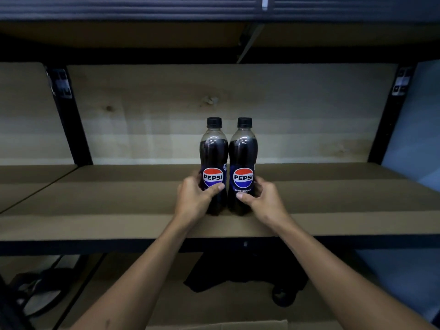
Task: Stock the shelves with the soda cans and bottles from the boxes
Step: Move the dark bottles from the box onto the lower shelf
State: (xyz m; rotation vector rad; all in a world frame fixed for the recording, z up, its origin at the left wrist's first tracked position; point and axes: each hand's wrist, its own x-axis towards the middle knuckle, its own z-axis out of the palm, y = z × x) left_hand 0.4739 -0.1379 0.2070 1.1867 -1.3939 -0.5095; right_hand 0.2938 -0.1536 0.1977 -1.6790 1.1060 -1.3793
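Observation:
Two dark Pepsi bottles with black caps stand upright side by side on the brown shelf board (95, 201), near its front. My left hand (194, 198) grips the left bottle (213, 158) low on its label, thumb across the front. My right hand (264, 198) grips the right bottle (243, 158), marked Zero Sugar, the same way. The bottles nearly touch each other.
Black uprights (71, 120) (390, 120) frame the bay, with a pale wooden back panel (166, 110) behind. Another shelf board runs above. Below lie a dark cloth (238, 270), sandals (42, 289) at the left, and the edge of a cardboard box (238, 325) at the bottom.

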